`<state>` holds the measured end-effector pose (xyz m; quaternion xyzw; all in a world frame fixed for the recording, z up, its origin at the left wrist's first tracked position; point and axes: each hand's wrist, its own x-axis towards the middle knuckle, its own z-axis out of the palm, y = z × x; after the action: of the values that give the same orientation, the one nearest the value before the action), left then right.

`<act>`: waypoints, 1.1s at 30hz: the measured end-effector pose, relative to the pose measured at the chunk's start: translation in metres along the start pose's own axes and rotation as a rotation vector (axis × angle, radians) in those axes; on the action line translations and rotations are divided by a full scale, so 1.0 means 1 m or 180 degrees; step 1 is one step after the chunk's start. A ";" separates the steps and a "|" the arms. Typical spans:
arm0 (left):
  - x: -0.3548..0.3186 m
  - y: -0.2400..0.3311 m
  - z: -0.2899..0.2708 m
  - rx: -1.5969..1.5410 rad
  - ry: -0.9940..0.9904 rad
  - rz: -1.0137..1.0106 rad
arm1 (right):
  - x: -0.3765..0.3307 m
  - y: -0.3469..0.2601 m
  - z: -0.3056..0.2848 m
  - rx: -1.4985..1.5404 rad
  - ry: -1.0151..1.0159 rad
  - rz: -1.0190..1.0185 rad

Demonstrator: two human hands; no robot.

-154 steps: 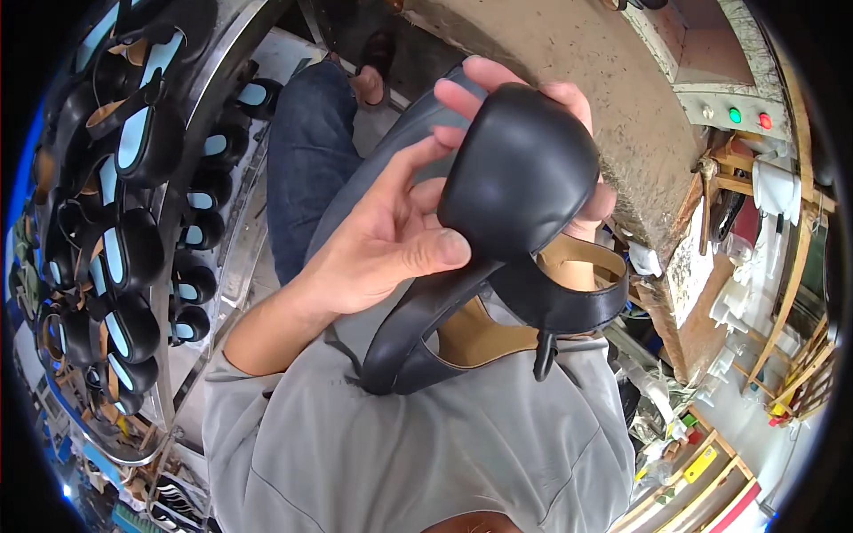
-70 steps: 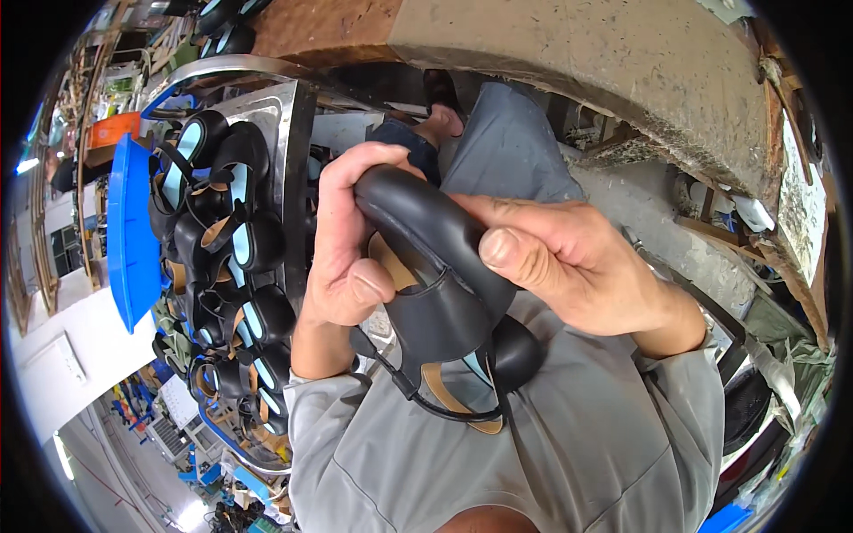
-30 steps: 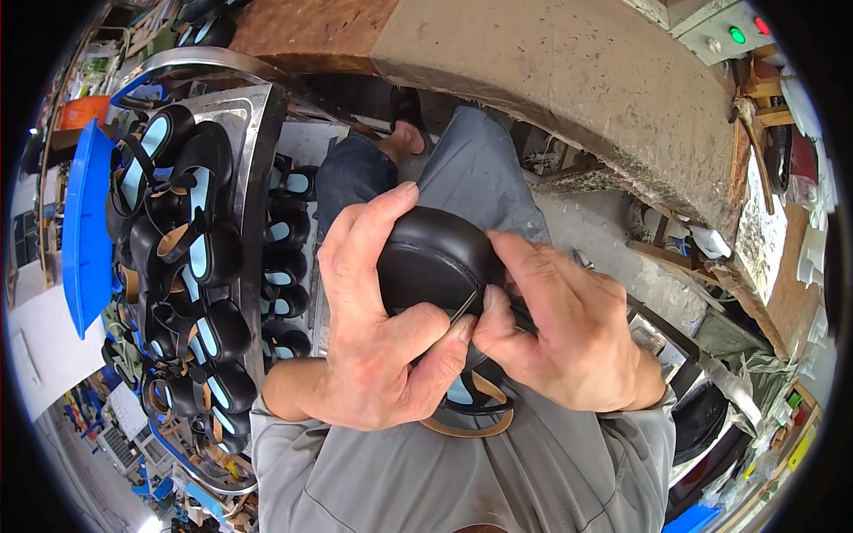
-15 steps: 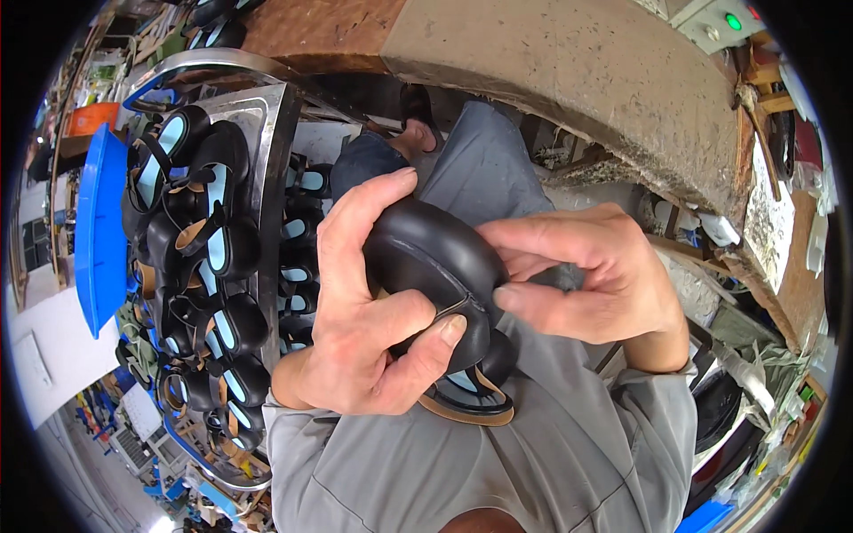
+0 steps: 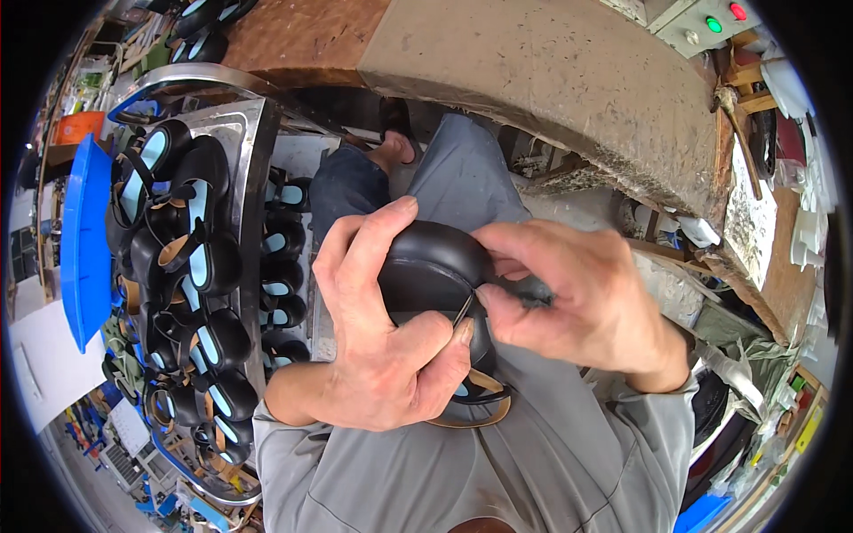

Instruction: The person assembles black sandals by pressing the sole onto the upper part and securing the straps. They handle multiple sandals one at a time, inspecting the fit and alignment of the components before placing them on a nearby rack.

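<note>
My left hand (image 5: 382,329) is closed round a black shoe (image 5: 439,242) with a smooth rounded toe, held over my lap. Its fingers reach along the toe's left side. Between the left thumb and index finger shows a thin, pointed, shiny piece (image 5: 464,307), its tip at the seam across the shoe's upper; its kind is unclear. My right hand (image 5: 569,298) grips the shoe's right side, index finger on the toe and thumb at the seam near that tip. Nearer my chest, the shoe's tan-edged heel end (image 5: 480,417) shows, with a pale blue patch inside.
On the left, a metal-edged rack (image 5: 251,186) bears many black shoes (image 5: 218,258) with pale blue insoles, more on a lower level. A blue bin (image 5: 84,244) stands beyond it. Ahead runs a worn brown workbench (image 5: 533,80), with a control box (image 5: 702,27) at far right.
The shoe and both hands sit slightly lower in view. My right thumb has come in to the seam, by the tip of the thin piece, which now stands more upright.
</note>
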<state>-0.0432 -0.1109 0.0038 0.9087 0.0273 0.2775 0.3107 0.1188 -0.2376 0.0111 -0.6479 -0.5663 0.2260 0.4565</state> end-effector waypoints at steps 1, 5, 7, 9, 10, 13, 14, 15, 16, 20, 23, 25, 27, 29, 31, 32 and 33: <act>-0.001 0.000 0.002 0.0028 0.0008 0.0016 | -0.002 0.000 0.005 -0.0075 0.0130 -0.0001; 0.002 0.000 0.001 0.0180 -0.0200 -0.0224 | -0.009 0.008 0.026 -0.0468 0.0640 -0.0127; 0.006 0.001 -0.004 0.0333 -0.0514 -0.0491 | -0.011 0.007 0.038 -0.0967 0.0884 -0.0172; -0.001 0.001 -0.009 0.0235 -0.0376 -0.0598 | -0.011 0.005 0.044 -0.1227 0.1036 -0.0329; -0.004 -0.001 -0.013 0.0155 -0.0320 -0.0581 | -0.008 0.009 0.041 -0.1001 0.0767 -0.0173; -0.010 0.004 -0.019 -0.0022 -0.0166 -0.0465 | -0.004 0.021 0.039 -0.0138 0.0123 0.0238; -0.009 -0.001 -0.020 -0.0020 -0.0200 -0.0461 | -0.005 0.023 0.042 0.0095 0.0385 0.0307; -0.008 -0.006 -0.021 -0.0005 -0.0234 -0.0467 | -0.006 0.028 0.043 0.0327 0.0648 0.0376; -0.010 -0.008 -0.023 -0.0053 -0.0269 -0.0523 | -0.007 0.031 0.042 0.0558 0.0913 0.0445; -0.012 -0.014 -0.024 -0.0208 -0.0280 -0.0450 | -0.008 0.020 0.031 0.1284 0.0163 0.0188; -0.010 -0.013 -0.026 -0.0157 -0.0405 -0.0457 | 0.000 0.019 0.026 0.0845 -0.0020 -0.0080; -0.009 -0.011 -0.026 -0.0066 -0.0536 -0.0489 | 0.001 0.011 0.023 0.0263 -0.0056 -0.0165; -0.006 -0.010 -0.025 0.0098 -0.0603 -0.0475 | -0.002 -0.001 0.023 -0.0511 -0.0023 -0.0149; -0.005 -0.005 -0.023 0.0308 -0.0615 -0.0383 | -0.008 -0.017 0.027 -0.1051 0.0053 0.0062; -0.006 -0.003 -0.017 0.0347 -0.0505 -0.0447 | -0.007 -0.022 0.028 -0.1544 0.0071 0.0126; -0.006 -0.003 -0.015 0.0379 -0.0454 -0.0465 | -0.008 -0.022 0.033 -0.1684 0.0173 0.0051; -0.006 -0.002 -0.014 0.0395 -0.0431 -0.0486 | -0.012 -0.019 0.040 -0.1821 0.0277 -0.0026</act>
<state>-0.0552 -0.1030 0.0091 0.9381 0.0926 0.1888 0.2752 0.0728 -0.2361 0.0055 -0.7572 -0.5895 0.0273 0.2800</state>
